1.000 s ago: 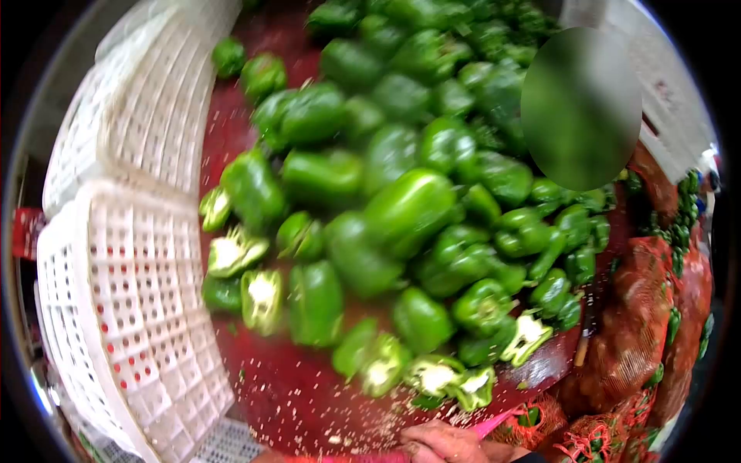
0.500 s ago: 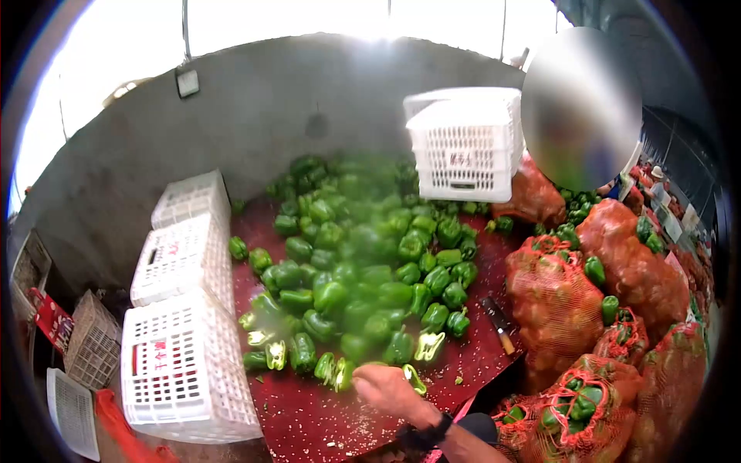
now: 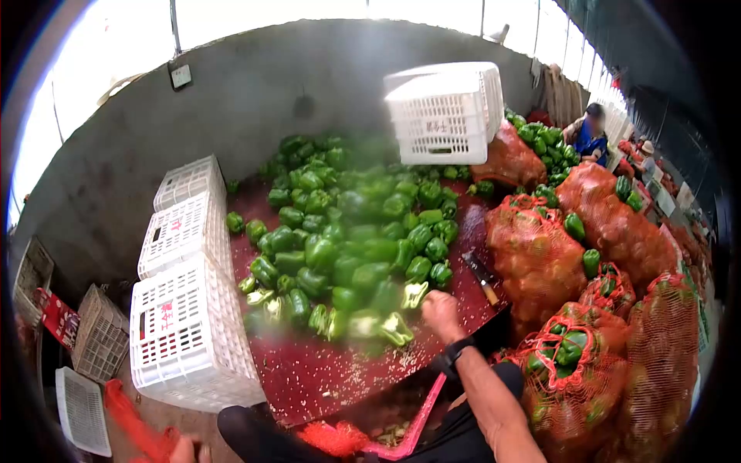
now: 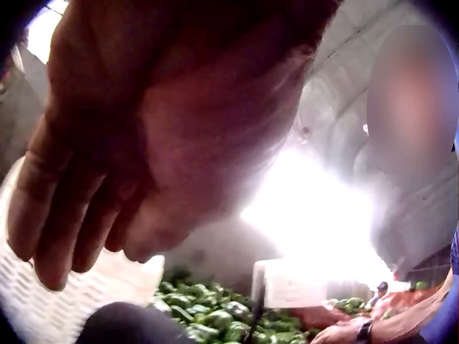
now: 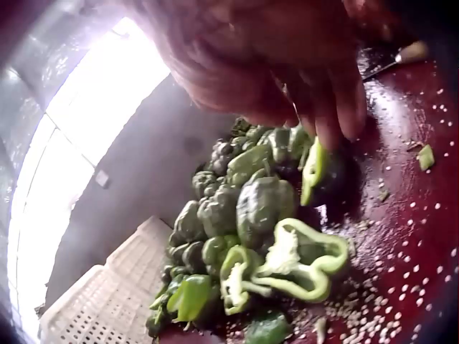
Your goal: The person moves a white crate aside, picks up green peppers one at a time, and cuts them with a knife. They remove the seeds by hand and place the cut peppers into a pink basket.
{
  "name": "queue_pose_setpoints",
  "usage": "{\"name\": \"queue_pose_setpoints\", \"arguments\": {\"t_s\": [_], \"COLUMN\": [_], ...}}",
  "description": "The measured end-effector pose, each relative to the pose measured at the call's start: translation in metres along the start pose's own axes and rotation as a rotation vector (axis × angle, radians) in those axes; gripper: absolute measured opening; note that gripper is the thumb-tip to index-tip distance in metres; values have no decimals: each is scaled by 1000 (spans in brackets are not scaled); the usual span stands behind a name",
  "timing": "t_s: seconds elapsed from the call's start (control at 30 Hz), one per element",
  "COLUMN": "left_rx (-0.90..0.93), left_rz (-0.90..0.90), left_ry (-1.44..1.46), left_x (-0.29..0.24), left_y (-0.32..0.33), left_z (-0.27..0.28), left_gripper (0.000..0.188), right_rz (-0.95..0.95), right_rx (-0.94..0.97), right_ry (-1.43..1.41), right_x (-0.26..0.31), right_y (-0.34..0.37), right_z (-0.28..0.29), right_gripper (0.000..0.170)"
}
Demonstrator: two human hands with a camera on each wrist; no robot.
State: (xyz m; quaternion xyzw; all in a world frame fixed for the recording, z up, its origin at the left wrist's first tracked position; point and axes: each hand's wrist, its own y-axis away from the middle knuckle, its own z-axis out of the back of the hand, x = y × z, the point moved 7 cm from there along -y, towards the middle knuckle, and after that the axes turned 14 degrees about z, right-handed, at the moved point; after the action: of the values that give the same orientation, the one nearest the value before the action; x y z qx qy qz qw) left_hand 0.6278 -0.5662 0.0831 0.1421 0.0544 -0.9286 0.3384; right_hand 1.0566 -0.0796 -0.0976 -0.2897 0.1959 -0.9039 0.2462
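Note:
My right hand (image 3: pixel 444 315) is over the right part of the dark red table (image 3: pixel 324 386), its fingertips right at the edge of a halved green bell pepper (image 3: pixel 414 294). In the right wrist view the fingers point down at that pepper half (image 5: pixel 314 172). A second halved pepper (image 5: pixel 301 261) lies cut side up nearer the front, with its pale core showing. My left hand (image 4: pixel 172 143) hangs away from the table, fingers loosely bent and holding nothing; only part of it shows low in the head view. A knife (image 3: pixel 480 276) with a wooden handle lies right of the right hand.
A heap of whole green peppers (image 3: pixel 340 208) covers the table's back. White crates (image 3: pixel 185 332) line the left side, and another crate (image 3: pixel 444 116) stands at the back. Red mesh sacks (image 3: pixel 536 270) of produce crowd the right. Seeds are scattered across the tabletop. A person (image 3: pixel 590 135) is farther back.
My right hand has moved right and away from me, from the front row of cut peppers to the rightmost half. The head view has pulled back and up, bringing the left hand into its lower edge.

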Motion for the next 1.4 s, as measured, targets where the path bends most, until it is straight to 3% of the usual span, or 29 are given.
{"name": "queue_pose_setpoints", "arguments": {"t_s": [0.1,0.23,0.3,0.37,0.43,0.57,0.7,0.73,0.83,0.9,0.93,1.0,1.03,1.1,1.13,1.2,1.33,1.37,1.4], "left_rx": [4,347,465,567,811,946,862,910,784,745,743,676,728,795,768,709,760,659,540], "left_rz": [-6,-136,-40,-53,97,336,435,436,421,375,305,414,482,446,470,491,489,216,-35], "left_ry": [581,592,811,754,1067,1440,1674,1725,1797,1805,1881,1794,1828,1782,1718,1586,1368,1146,906], "left_x": [-85,-189,-205,-230,-239,-234,-229,-229,-235,-235,-235,-220,-217,-211,-208,-204,-212,-218,-218], "left_y": [-53,-102,-106,-89,-68,-44,-49,-52,-60,-58,-58,-55,-46,-45,-40,-41,-34,-40,-45], "left_z": [-24,-129,-191,-215,-244,-299,-325,-333,-319,-317,-320,-327,-317,-324,-329,-333,-331,-329,-338], "left_gripper": [19,20,21,19,23,34,43,53,61,65,60,40,41,37,36,33,33,34,36], "right_rz": [-201,-452,-460,-454,-595,-765,-711,-678,-629,-472,-399,-186,-67,132,87,185,268,283,311], "right_rx": [-49,44,23,0,33,-21,32,91,341,449,481,488,499,545,603,561,594,604,464], "right_ry": [-71,-119,-194,-352,-561,-786,-965,-1048,-1127,-1160,-1121,-961,-787,-372,-319,-342,-319,-300,-492], "right_x": [-46,-50,-56,-62,-57,-42,-8,18,100,153,173,191,193,201,205,208,196,196,204], "right_y": [0,-6,-3,6,16,30,58,66,100,116,121,128,128,125,124,126,136,136,129], "right_z": [-2,-26,-44,-67,-74,-62,-51,-43,-30,-26,-21,-18,-18,-12,-9,-12,-24,-29,-12], "right_gripper": [27,34,32,28,21,26,23,24,29,27,25,24,25,29,32,30,28,28,27]}}
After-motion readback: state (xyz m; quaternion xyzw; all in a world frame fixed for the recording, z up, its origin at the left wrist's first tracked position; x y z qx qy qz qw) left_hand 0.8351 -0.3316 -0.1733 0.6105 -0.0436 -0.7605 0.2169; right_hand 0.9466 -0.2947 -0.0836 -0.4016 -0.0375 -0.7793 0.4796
